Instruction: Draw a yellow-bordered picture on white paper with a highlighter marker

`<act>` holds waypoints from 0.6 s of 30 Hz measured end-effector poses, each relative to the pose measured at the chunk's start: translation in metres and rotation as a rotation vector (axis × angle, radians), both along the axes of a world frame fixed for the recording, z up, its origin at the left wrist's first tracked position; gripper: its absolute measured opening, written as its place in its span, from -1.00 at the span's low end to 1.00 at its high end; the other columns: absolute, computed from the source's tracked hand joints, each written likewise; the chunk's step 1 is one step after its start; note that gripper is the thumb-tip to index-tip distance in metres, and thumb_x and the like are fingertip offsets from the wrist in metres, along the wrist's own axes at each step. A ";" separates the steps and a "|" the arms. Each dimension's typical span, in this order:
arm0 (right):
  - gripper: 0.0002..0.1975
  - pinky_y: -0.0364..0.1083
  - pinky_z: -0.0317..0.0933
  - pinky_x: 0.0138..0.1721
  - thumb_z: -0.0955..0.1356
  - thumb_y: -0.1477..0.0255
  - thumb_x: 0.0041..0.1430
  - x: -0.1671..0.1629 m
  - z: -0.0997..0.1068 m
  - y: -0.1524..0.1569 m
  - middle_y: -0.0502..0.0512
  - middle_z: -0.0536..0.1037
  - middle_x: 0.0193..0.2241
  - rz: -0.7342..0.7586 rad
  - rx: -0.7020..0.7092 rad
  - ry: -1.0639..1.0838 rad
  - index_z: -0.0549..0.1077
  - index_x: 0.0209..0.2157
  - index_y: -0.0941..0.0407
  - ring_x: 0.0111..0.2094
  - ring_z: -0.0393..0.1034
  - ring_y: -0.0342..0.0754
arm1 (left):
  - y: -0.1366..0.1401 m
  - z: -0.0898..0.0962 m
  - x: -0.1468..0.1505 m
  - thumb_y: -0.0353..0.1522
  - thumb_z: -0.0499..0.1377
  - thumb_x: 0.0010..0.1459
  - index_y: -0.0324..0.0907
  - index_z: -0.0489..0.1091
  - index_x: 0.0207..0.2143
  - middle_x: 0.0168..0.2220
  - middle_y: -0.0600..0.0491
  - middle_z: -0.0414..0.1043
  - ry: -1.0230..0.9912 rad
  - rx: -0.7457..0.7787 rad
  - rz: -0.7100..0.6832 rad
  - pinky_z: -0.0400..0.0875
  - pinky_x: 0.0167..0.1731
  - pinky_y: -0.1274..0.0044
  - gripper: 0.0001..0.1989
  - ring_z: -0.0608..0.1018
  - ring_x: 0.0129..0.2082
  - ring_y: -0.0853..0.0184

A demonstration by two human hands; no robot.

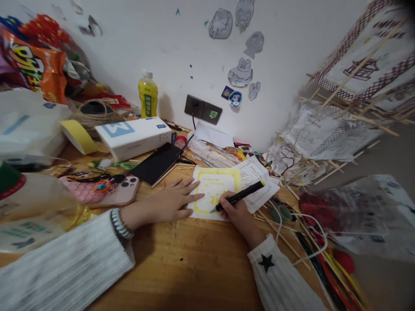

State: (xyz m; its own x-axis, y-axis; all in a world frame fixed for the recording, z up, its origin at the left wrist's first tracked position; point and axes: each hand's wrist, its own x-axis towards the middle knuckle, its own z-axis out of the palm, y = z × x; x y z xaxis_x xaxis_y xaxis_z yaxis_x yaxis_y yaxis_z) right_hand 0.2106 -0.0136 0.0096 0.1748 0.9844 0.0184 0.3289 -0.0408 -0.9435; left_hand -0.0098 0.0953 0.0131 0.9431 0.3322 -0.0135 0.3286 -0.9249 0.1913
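A black marker pen (241, 195) with a yellow end is gripped in my right hand (238, 216). Its tip meets the lower part of a white paper sheet (202, 211) bearing a yellow drawn border, a small yellow picture and lines of writing. My left hand (171, 201) lies flat with fingers spread, the fingertips resting on the sheet's left edge. Another sheet with black drawing (264, 188) sits partly under the yellow one's right side. A black phone-like slab (158, 162) lies just beyond my left hand.
At left are a pink-cased phone (129, 190), a white box (136, 136), a yellow tape roll (78, 137) and a plastic jar (35, 207). A yellow drink bottle (148, 96) stands by the wall. Thin sticks, a white cord (319, 250) and a stick-and-paper structure (324, 125) crowd the right.
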 end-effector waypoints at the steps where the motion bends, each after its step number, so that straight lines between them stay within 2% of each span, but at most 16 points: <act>1: -0.76 -0.21 0.12 -0.66 0.32 0.22 0.08 0.000 0.000 0.000 -0.10 0.37 -0.71 0.002 -0.005 -0.009 0.34 -0.51 0.09 -0.70 0.21 -0.18 | 0.000 -0.001 0.000 -0.20 0.07 0.28 0.05 0.00 0.32 0.38 -0.08 -0.27 -0.001 0.002 -0.002 -0.13 0.23 0.13 -0.41 -0.11 0.34 -0.04; 8: -0.73 -0.20 0.04 -0.62 0.28 0.32 0.13 0.008 -0.006 0.000 -0.08 0.35 -0.65 0.014 0.028 -0.141 0.32 -0.61 0.10 -0.64 0.16 -0.19 | 0.001 -0.003 -0.001 -0.19 0.06 0.28 0.04 -0.03 0.32 0.38 -0.07 -0.30 -0.006 0.015 -0.012 -0.14 0.23 0.13 -0.40 -0.12 0.34 -0.04; 18: -0.72 -0.20 0.09 -0.63 0.29 0.20 0.17 0.015 -0.013 -0.001 -0.10 0.37 -0.68 -0.011 -0.013 -0.079 0.38 -0.48 0.09 -0.67 0.23 -0.17 | 0.000 0.000 0.000 -0.19 0.05 0.29 0.02 0.00 0.32 0.38 -0.10 -0.27 0.000 -0.007 -0.006 -0.15 0.22 0.11 -0.42 -0.11 0.34 -0.05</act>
State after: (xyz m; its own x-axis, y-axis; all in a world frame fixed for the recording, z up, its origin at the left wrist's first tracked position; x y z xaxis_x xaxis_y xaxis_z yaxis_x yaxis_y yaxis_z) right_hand 0.2252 -0.0143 -0.0038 0.1845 0.9826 0.0199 0.4018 -0.0569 -0.9139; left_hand -0.0100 0.0957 0.0126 0.9452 0.3261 -0.0152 0.3225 -0.9257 0.1975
